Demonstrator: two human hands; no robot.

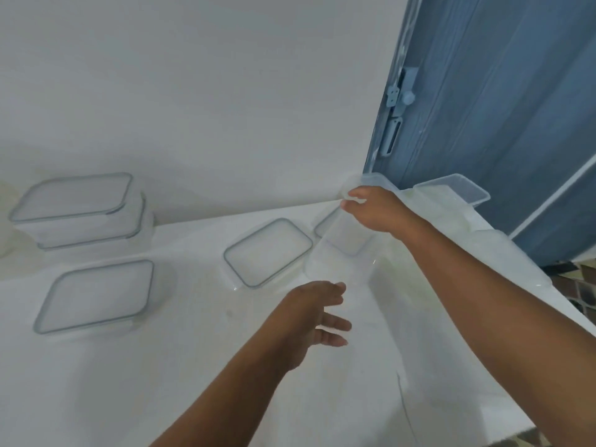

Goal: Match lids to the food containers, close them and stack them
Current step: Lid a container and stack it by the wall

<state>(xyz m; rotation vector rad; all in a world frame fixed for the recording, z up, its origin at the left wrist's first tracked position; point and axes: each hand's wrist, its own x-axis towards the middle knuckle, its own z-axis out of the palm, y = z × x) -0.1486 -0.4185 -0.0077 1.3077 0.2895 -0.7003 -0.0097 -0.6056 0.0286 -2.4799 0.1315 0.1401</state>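
Observation:
On the white table [193, 366], two closed clear containers [80, 211] stand stacked at the far left. In front of them sits a third lidded container [96, 295]. A loose clear lid [267, 251] lies in the middle, and another lid [342, 240] lies partly under a clear open container [342, 269] that is tilted off the table. My right hand [377, 209] grips that container's upper rim. My left hand [317, 314] hovers just below it with fingers spread, holding nothing. More clear containers [458, 191] stand at the far right edge, partly hidden by my right arm.
A white wall rises behind the table. A blue door [500, 108] with a latch stands at the right. The table's right edge runs diagonally under my right arm, with patterned floor [577, 291] beyond it.

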